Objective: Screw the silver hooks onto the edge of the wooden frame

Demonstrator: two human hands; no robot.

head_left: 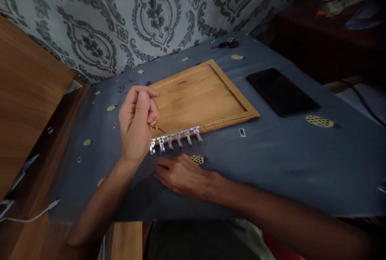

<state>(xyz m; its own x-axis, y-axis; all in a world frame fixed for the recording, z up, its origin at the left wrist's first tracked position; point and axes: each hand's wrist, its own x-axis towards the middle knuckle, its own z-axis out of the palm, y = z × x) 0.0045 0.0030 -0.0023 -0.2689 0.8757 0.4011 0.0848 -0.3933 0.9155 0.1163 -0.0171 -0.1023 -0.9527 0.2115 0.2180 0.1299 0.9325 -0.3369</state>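
Note:
My left hand (135,125) is raised over the near left corner of a framed wooden board (193,97), its fingers curled. A small screwdriver (157,128) with a yellow and dark handle pokes out from under those fingers, its thin shaft pointing right; the rest is hidden. Along the board's near edge stands a row of several silver metal hooks (179,139). Small holes show in the edge right of the row. My right hand (185,175) lies on the cloth just in front of the hooks, fingers bent inward; whatever they hold, if anything, is hidden.
A grey-blue cloth (271,147) with pineapple prints covers the table. To the board's right lies a black phone or tablet (282,91). Small dark pieces (123,88) sit behind my left hand, and keys (230,43) near the patterned curtain (157,14). A white cable (33,218) lies lower left.

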